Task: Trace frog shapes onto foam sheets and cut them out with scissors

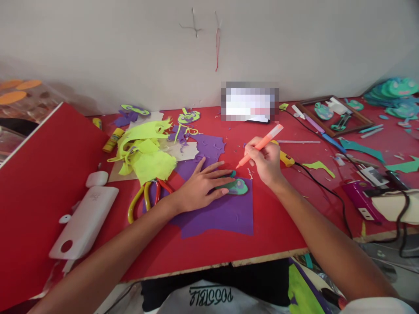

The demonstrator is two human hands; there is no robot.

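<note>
Presently, the left hand lies flat, fingers spread and extended, pressing on a green cutout that rests on a purple sheet near the middle of the red table. It grips nothing; the fingertips cover the cutout's left end. The right hand is closed around an orange marker, held slanted, its tip pointing down and left, just above the cutout's far edge and close to the left fingertips. Whether the tip touches the cutout cannot be told.

Left of the purple sheet lie scissors with yellow and red handles, partly under a heap of yellow scraps. Further left sit a white case and a glue stick. To the right, a black cable crosses the table, and a wooden frame lies at the far right.
</note>
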